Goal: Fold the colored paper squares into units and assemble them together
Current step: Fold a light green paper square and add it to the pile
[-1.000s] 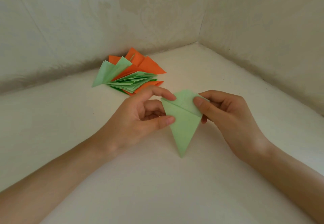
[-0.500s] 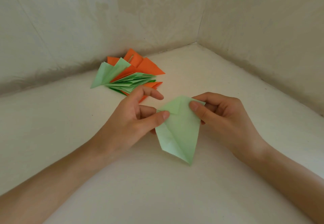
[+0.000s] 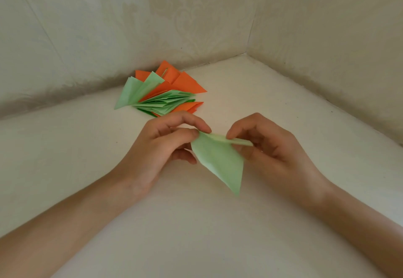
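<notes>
From the head view we see both hands raised over the pale counter (image 3: 196,238), holding one light green folded paper (image 3: 220,162) between them. The left hand (image 3: 161,147) pinches its upper left corner with curled thumb and forefinger. The right hand (image 3: 272,147) pinches the upper right edge, forefinger on top. The long tip of the paper hangs downward. Behind the hands, near the wall (image 3: 109,27), lies a pile of orange and green folded units (image 3: 165,97), well apart from the held paper.
</notes>
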`<state>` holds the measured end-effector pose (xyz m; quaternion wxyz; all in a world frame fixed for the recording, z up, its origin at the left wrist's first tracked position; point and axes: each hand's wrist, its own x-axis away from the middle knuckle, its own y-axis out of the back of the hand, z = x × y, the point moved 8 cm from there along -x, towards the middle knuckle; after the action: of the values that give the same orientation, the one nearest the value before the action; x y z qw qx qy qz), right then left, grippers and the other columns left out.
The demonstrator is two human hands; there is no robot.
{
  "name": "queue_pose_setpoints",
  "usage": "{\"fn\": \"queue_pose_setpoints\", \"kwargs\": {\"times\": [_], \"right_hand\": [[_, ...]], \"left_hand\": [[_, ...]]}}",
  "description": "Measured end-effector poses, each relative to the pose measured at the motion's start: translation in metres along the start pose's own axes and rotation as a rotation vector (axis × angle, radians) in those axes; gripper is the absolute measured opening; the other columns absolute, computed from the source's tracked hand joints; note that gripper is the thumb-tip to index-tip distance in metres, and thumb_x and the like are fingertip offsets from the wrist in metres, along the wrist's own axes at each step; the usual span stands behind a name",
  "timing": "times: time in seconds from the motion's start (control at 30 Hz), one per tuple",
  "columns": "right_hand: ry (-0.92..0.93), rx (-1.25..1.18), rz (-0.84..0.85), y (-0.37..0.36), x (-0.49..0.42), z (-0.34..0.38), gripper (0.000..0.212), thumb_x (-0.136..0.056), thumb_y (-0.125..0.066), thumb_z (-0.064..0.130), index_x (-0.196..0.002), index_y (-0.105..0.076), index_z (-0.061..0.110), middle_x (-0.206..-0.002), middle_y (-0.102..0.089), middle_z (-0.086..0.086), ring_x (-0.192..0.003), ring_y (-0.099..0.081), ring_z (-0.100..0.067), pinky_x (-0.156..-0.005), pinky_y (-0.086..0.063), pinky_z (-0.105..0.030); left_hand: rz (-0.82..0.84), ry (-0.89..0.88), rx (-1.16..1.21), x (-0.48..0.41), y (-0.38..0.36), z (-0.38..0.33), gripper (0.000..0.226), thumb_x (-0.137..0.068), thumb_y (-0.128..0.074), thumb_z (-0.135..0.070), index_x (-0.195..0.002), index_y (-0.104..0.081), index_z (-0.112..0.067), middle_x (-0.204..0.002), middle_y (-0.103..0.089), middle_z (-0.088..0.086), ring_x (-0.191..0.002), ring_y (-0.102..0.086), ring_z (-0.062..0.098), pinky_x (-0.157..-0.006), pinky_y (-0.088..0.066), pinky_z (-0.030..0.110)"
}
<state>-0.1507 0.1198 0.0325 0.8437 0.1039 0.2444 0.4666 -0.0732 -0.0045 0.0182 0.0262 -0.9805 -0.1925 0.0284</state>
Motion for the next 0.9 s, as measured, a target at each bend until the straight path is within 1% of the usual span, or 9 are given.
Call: {"fn": "queue_pose_setpoints", "kwargs": {"times": [0.13, 0.23, 0.4, 0.5, 0.53, 0.6, 0.7, 0.8, 0.9], "right_hand": [[0.013, -0.039, 0.049, 0.0, 0.001, 0.003, 0.037, -0.082, -0.042, -0.004, -0.09, -0.067, 0.021, -0.088, -0.061, 0.014, -0.081, -0.056, -0.012, -0.073, -0.038, -0.021], [0.071, -0.004, 0.055, 0.001, 0.002, 0.006, 0.043, -0.075, -0.038, -0.008, -0.093, -0.071, 0.013, -0.092, -0.064, 0.002, -0.085, -0.057, -0.014, -0.075, -0.038, -0.018], [0.094, -0.027, 0.005, 0.006, 0.003, 0.004, 0.043, -0.072, -0.036, 0.01, -0.094, -0.073, 0.014, -0.093, -0.065, 0.003, -0.087, -0.058, -0.014, -0.076, -0.038, -0.018], [0.032, -0.092, -0.008, 0.009, 0.002, -0.004, 0.035, -0.08, -0.039, 0.017, -0.095, -0.07, 0.015, -0.093, -0.064, 0.001, -0.088, -0.058, -0.019, -0.077, -0.04, -0.026], [0.026, -0.101, -0.005, 0.008, 0.002, -0.005, 0.031, -0.086, -0.041, 0.024, -0.094, -0.07, 0.014, -0.093, -0.064, -0.001, -0.088, -0.058, -0.021, -0.078, -0.041, -0.028], [0.016, -0.111, -0.005, 0.007, 0.002, -0.004, 0.041, -0.093, -0.042, 0.047, -0.093, -0.067, 0.014, -0.091, -0.063, -0.005, -0.086, -0.057, -0.022, -0.078, -0.042, -0.033], [-0.06, -0.149, -0.039, 0.008, 0.002, -0.003, 0.053, -0.083, -0.047, 0.066, -0.097, -0.061, 0.018, -0.087, -0.062, -0.004, -0.08, -0.056, -0.015, -0.075, -0.043, -0.029], [-0.171, -0.047, -0.061, 0.005, 0.0, -0.013, 0.029, -0.08, -0.058, 0.055, -0.091, -0.063, 0.028, -0.081, -0.064, 0.008, -0.074, -0.055, -0.016, -0.066, -0.043, -0.029], [-0.141, 0.085, -0.058, 0.002, -0.002, -0.011, 0.012, -0.083, -0.059, 0.037, -0.08, -0.065, 0.026, -0.079, -0.065, 0.007, -0.073, -0.056, -0.026, -0.064, -0.043, -0.032]], "left_hand": [[0.025, 0.016, 0.083, 0.0, 0.0, 0.002, 0.026, -0.076, -0.047, -0.01, -0.067, -0.07, -0.016, -0.065, -0.064, 0.001, -0.059, -0.062, 0.011, -0.052, -0.049, 0.02], [0.051, 0.035, 0.107, 0.0, -0.001, 0.004, 0.027, -0.077, -0.044, -0.014, -0.066, -0.069, -0.013, -0.066, -0.065, 0.005, -0.06, -0.063, 0.015, -0.052, -0.051, 0.023], [0.125, 0.019, 0.102, 0.0, -0.005, 0.003, 0.025, -0.079, -0.047, -0.011, -0.072, -0.071, -0.015, -0.073, -0.068, 0.004, -0.068, -0.066, 0.014, -0.059, -0.053, 0.023], [0.102, 0.018, 0.043, 0.0, -0.005, 0.003, 0.008, -0.078, -0.062, -0.008, -0.079, -0.069, -0.013, -0.075, -0.071, 0.006, -0.072, -0.069, 0.015, -0.06, -0.053, 0.021], [0.078, 0.015, 0.015, 0.0, -0.004, 0.003, 0.007, -0.077, -0.07, -0.008, -0.081, -0.065, -0.011, -0.074, -0.071, 0.007, -0.07, -0.069, 0.014, -0.059, -0.053, 0.02], [0.046, 0.018, -0.009, -0.001, -0.005, 0.003, 0.018, -0.072, -0.068, -0.01, -0.087, -0.059, -0.009, -0.07, -0.072, 0.006, -0.067, -0.069, 0.013, -0.058, -0.053, 0.02], [0.016, 0.012, -0.023, -0.001, -0.006, 0.002, 0.024, -0.069, -0.064, -0.013, -0.093, -0.061, -0.009, -0.069, -0.072, 0.007, -0.064, -0.068, 0.011, -0.058, -0.053, 0.018], [-0.009, -0.01, -0.063, -0.001, -0.007, 0.003, 0.021, -0.069, -0.065, -0.014, -0.087, -0.065, -0.003, -0.072, -0.073, 0.01, -0.065, -0.069, 0.012, -0.057, -0.054, 0.018], [-0.017, -0.026, -0.082, 0.0, -0.007, 0.004, 0.019, -0.069, -0.065, -0.016, -0.082, -0.065, -0.003, -0.069, -0.072, 0.009, -0.062, -0.069, 0.013, -0.055, -0.053, 0.019]]}}
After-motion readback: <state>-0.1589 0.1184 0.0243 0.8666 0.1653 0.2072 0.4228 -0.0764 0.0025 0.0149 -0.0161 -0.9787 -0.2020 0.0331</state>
